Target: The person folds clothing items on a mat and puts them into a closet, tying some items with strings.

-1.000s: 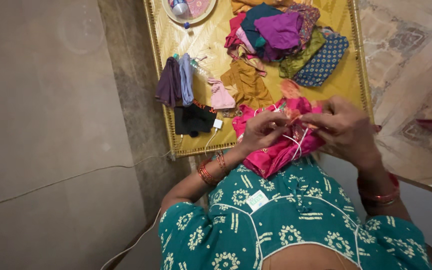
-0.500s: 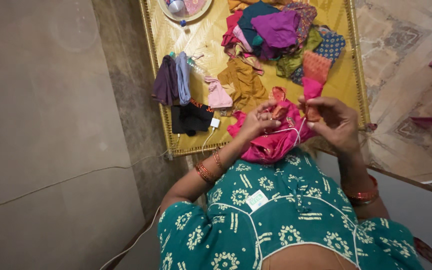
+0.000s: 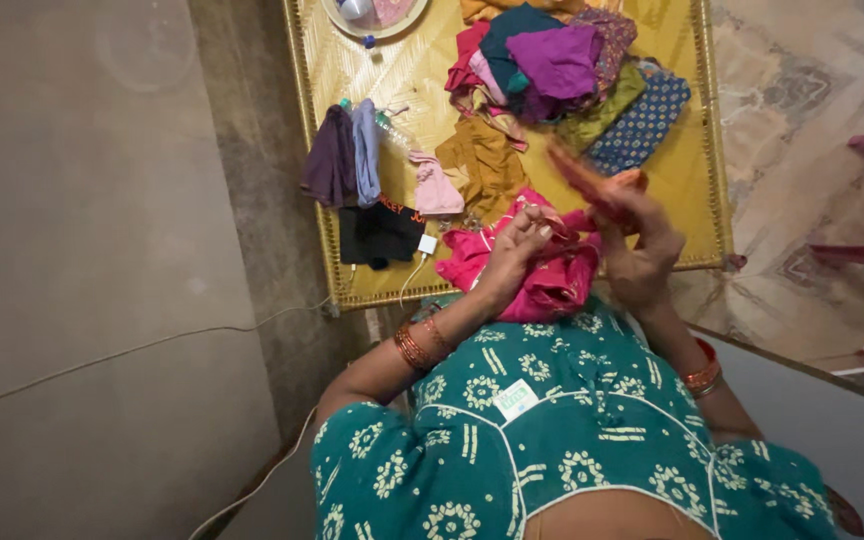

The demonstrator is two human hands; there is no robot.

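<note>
Your right hand [image 3: 642, 255] pinches the orange cloth [image 3: 592, 185] up over the pink bundle [image 3: 542, 270] your left hand [image 3: 512, 250] presses down, so a loose grip could drop it.

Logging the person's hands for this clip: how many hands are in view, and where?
2. The left hand rests on the pink cloth at the mat's near edge; the right hand, beside it, lifts an orange cloth strip. No other hands show.
</note>
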